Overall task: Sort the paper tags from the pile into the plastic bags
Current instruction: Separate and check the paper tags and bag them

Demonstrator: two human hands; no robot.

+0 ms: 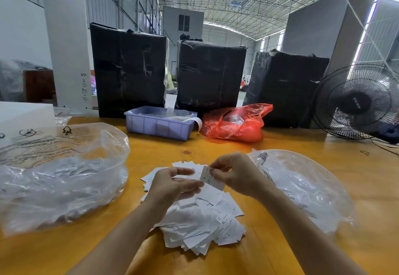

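Note:
A pile of small white paper tags [200,220] lies on the yellow table in front of me. My right hand [235,173] pinches one tag [210,178] by its top edge and holds it above the pile. My left hand [172,185] hovers palm up just left of that tag, fingers loosely extended toward it, holding nothing that I can see. A large clear plastic bag [58,173] with printed text sits to the left of the pile. A second clear plastic bag [302,186] lies to the right, partly behind my right forearm.
A lilac plastic bin [159,124] and a red plastic bag [237,123] stand behind the pile. Three black wrapped bales [211,73] line the table's back edge. A black fan [356,102] stands at the far right. White boxes sit at the far left.

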